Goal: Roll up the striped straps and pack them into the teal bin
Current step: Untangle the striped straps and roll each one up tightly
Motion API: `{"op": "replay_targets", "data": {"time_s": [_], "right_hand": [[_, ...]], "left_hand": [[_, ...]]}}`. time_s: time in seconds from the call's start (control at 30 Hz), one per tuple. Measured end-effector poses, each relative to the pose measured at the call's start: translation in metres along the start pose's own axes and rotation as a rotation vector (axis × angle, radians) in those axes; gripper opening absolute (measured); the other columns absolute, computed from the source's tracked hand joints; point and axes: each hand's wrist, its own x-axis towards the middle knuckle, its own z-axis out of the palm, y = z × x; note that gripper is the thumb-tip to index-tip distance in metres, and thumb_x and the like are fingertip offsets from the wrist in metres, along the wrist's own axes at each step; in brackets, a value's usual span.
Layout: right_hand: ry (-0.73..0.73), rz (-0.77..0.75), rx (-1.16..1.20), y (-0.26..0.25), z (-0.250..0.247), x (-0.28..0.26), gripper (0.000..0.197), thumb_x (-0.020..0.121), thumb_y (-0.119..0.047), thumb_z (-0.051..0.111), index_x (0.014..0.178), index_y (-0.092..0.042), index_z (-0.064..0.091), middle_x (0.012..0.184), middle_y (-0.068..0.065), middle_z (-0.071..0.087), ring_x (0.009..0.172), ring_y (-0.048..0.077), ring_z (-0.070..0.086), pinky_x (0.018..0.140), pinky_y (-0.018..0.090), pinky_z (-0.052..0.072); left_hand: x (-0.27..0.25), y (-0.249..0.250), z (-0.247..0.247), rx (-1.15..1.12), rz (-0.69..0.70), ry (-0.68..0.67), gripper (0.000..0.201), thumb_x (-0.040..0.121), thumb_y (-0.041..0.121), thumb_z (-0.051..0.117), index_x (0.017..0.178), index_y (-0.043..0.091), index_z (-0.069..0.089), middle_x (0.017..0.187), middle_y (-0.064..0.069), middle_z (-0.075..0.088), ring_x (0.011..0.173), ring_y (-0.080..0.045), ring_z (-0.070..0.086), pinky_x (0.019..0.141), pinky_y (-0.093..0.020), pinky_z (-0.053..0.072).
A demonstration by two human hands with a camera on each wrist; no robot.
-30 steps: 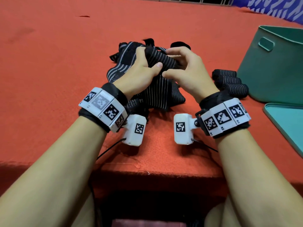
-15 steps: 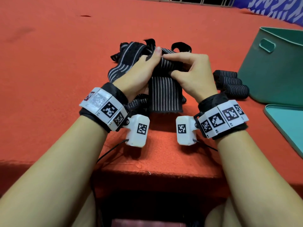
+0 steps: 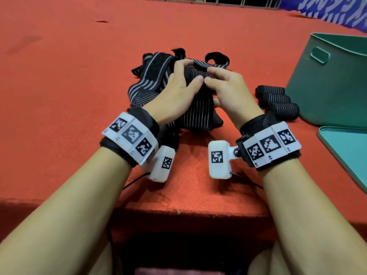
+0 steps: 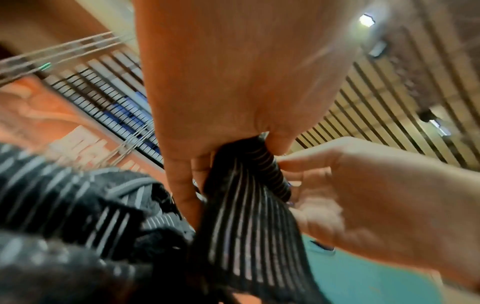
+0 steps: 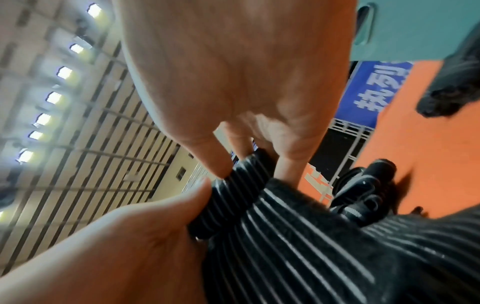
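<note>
A half-wound strap (image 3: pixel 196 100) is held just above the loose pile (image 3: pixel 151 76), its roll lying crosswise between the hands and its free tail running back toward the body. The roll's left end is pinched by the left hand (image 3: pixel 176 92) and its right end by the right hand (image 3: pixel 230 92), fingers curled over, thumbs nearly touching. Three rolls (image 3: pixel 278 100) lie beside the bin (image 3: pixel 327 82), on the right hand's side.
</note>
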Motion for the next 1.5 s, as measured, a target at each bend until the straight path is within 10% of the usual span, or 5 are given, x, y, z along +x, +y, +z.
{"op": "replay_targets", "data": {"time_s": [0.33,0.63,0.83,1.07,1.5], "right_hand": [[0.017,-0.133,-0.182,0.012,-0.005,-0.005,0.042,0.087,-0.029,0.071,0.127,-0.017,0.068,0.116,-0.003,0.069,0.115,0.019,0.066,0.097,0.050,0.057],[-0.018,-0.136,-0.051,0.008,-0.017,-0.005,0.042,0.077,0.014,0.077,0.110,-0.012,0.072,0.084,-0.006,0.066,0.061,-0.002,0.062,0.064,0.026,0.059],[-0.065,-0.156,0.034,0.004,-0.019,-0.008,0.045,0.067,0.019,0.070,0.098,-0.013,0.077,0.091,-0.006,0.073,0.081,0.004,0.068,0.068,0.024,0.054],[-0.120,0.141,0.239,0.002,-0.027,-0.006,0.025,0.102,-0.036,0.061,0.111,-0.016,0.071,0.095,0.003,0.076,0.086,0.021,0.076,0.070,0.035,0.061],[-0.177,0.070,0.556,0.004,-0.022,-0.001,0.023,0.094,0.001,0.064,0.115,-0.007,0.069,0.100,0.004,0.073,0.093,0.015,0.069,0.079,0.028,0.057]], "left_hand": [[-0.005,-0.003,-0.011,0.272,0.003,0.024,0.039,0.103,0.033,0.057,0.136,0.016,0.045,0.120,-0.005,0.062,0.108,-0.022,0.061,0.091,-0.036,0.047],[-0.015,0.016,-0.012,-0.596,-0.334,-0.126,0.030,0.102,0.033,0.060,0.122,0.013,0.069,0.100,-0.004,0.076,0.089,-0.020,0.075,0.071,-0.034,0.061],[-0.013,0.012,-0.003,-0.657,-0.286,0.031,0.023,0.102,0.021,0.062,0.116,0.003,0.065,0.102,-0.012,0.071,0.093,-0.027,0.072,0.076,-0.040,0.064],[-0.009,0.017,0.001,-0.702,-0.237,0.085,0.016,0.103,0.002,0.052,0.118,0.003,0.055,0.120,-0.025,0.062,0.104,-0.036,0.069,0.079,-0.057,0.062],[-0.013,0.013,-0.001,-0.944,-0.306,-0.056,0.037,0.105,0.019,0.052,0.134,-0.003,0.060,0.133,-0.021,0.065,0.122,-0.031,0.065,0.101,-0.043,0.056]]}}
